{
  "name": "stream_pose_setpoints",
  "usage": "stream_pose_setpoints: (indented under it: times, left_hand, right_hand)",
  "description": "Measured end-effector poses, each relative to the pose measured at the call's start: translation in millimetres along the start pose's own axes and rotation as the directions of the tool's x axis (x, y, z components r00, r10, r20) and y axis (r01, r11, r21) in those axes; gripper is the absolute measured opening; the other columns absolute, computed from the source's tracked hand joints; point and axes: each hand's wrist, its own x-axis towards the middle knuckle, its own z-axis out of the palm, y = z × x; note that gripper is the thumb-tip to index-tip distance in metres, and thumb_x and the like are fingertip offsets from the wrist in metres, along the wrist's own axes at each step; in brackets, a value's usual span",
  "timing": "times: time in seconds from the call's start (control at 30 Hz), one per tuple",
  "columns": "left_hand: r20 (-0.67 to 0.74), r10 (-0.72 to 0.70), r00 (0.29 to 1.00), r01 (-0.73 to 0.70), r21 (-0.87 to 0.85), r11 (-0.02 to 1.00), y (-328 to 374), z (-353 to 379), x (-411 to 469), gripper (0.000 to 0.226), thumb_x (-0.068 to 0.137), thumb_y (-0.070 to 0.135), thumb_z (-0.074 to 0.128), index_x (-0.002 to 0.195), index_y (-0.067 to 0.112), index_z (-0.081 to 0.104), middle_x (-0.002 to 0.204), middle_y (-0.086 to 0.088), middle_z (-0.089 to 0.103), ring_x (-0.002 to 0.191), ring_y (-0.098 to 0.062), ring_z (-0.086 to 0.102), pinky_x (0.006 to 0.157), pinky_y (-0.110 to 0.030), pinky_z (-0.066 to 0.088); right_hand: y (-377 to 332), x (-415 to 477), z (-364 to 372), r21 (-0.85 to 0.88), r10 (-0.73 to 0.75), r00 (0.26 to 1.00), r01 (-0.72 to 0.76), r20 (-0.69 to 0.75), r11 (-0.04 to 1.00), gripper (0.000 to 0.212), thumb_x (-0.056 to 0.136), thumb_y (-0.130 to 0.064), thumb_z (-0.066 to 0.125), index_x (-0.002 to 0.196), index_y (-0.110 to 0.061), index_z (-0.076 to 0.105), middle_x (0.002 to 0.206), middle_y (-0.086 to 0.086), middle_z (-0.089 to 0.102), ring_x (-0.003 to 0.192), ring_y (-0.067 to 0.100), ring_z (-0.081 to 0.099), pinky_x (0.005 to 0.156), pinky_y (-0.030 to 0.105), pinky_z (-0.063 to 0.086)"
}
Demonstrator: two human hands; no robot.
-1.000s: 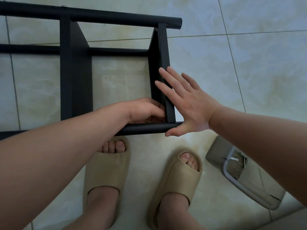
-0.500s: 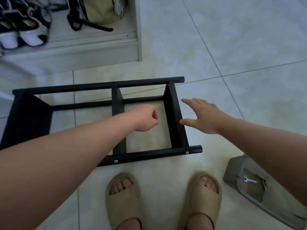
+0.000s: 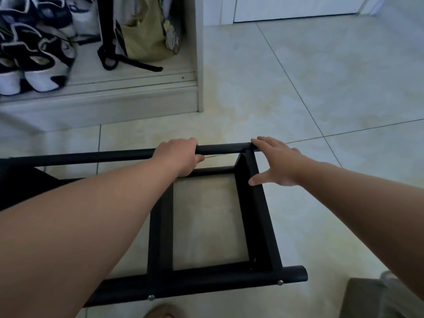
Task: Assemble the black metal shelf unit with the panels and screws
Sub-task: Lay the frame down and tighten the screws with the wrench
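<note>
The black metal shelf unit point(image 3: 257, 216) lies on its side on the tiled floor, with round poles at the far and near edges and flat panels between them. My left hand point(image 3: 177, 156) grips the far pole point(image 3: 220, 149), fingers curled over it. My right hand point(image 3: 275, 160) rests at the far right corner, fingers laid over the pole's end and thumb against the end panel. Two silver screw heads point(image 3: 280, 282) show on the near pole point(image 3: 294, 273).
A white cabinet point(image 3: 137, 97) with shoes point(image 3: 36, 63) and an olive bag point(image 3: 146, 35) stands at the back left. A grey container point(image 3: 376, 297) sits at the lower right corner. A sandal toe point(image 3: 158, 312) shows at the bottom edge. Bare tiles spread to the right.
Both hands have reached forward from the middle of the frame to the far pole; the left now grips it and the right lies on its corner. The view has tilted up.
</note>
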Motion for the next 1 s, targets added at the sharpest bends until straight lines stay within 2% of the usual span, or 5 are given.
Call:
stream_pose_setpoints:
  times: [0.23, 0.43, 0.63, 0.87, 1.0]
  left_hand:
    - [-0.052, 0.06, 0.997, -0.063, -0.052, 0.997, 9, -24, -48, 0.024, 0.1, 0.048, 0.05, 0.105, 0.024, 0.051, 0.095, 0.003, 0.057, 0.091, -0.024, 0.054, 0.077, -0.038, 0.039]
    - [-0.114, 0.083, 0.99, -0.097, -0.128, 0.987, 27, -59, -133, 0.02, 0.097, 0.045, 0.057, 0.101, 0.026, 0.051, 0.097, 0.005, 0.057, 0.091, -0.022, 0.055, 0.088, -0.043, 0.045]
    - [-0.129, 0.042, 0.991, -0.058, -0.128, 0.99, 43, -75, -205, 0.027, 0.091, 0.045, 0.065, 0.1, 0.028, 0.046, 0.102, 0.006, 0.053, 0.095, -0.022, 0.053, 0.092, -0.043, 0.038]
    - [0.046, 0.038, 0.998, -0.036, -0.042, 0.998, 56, -63, -251, 0.024, 0.093, 0.038, 0.064, 0.109, 0.024, 0.053, 0.109, 0.002, 0.054, 0.1, -0.024, 0.056, 0.088, -0.041, 0.042]
    - [0.215, 0.043, 0.976, -0.041, -0.015, 0.999, 57, -60, -260, 0.032, 0.094, 0.023, 0.062, 0.126, 0.02, 0.057, 0.112, -0.002, 0.057, 0.098, -0.024, 0.058, 0.076, -0.032, 0.046]
  right_hand:
    - [-10, -57, -9, -0.04, -0.041, 0.991, 0.037, -0.124, 0.999, 0.117, 0.069, -0.063, 0.081, 0.159, -0.029, 0.015, 0.157, -0.005, 0.022, 0.146, 0.021, 0.019, 0.115, 0.042, 0.025]
    - [-30, -140, -28, -0.189, -0.094, 0.951, 0.039, -0.293, 0.981, 0.089, 0.084, -0.048, 0.076, 0.154, -0.026, 0.027, 0.145, 0.0, 0.037, 0.133, 0.024, 0.039, 0.11, 0.035, 0.03]
    - [-56, -199, -37, -0.155, -0.041, 0.93, -0.017, -0.366, 0.988, 0.06, 0.093, -0.03, 0.067, 0.146, -0.023, 0.04, 0.13, 0.005, 0.043, 0.109, 0.027, 0.05, 0.083, 0.036, 0.048]
    - [-67, -228, -20, -0.326, -0.093, 0.949, -0.01, -0.3, 0.945, 0.05, 0.094, -0.031, 0.061, 0.139, -0.023, 0.042, 0.12, 0.0, 0.053, 0.107, 0.026, 0.05, 0.072, 0.03, 0.035]
    - [-68, -225, -14, -0.409, -0.132, 0.965, 0.028, -0.227, 0.912, 0.063, 0.096, -0.03, 0.059, 0.151, -0.02, 0.031, 0.117, 0.001, 0.057, 0.106, 0.027, 0.053, 0.07, 0.031, 0.031]
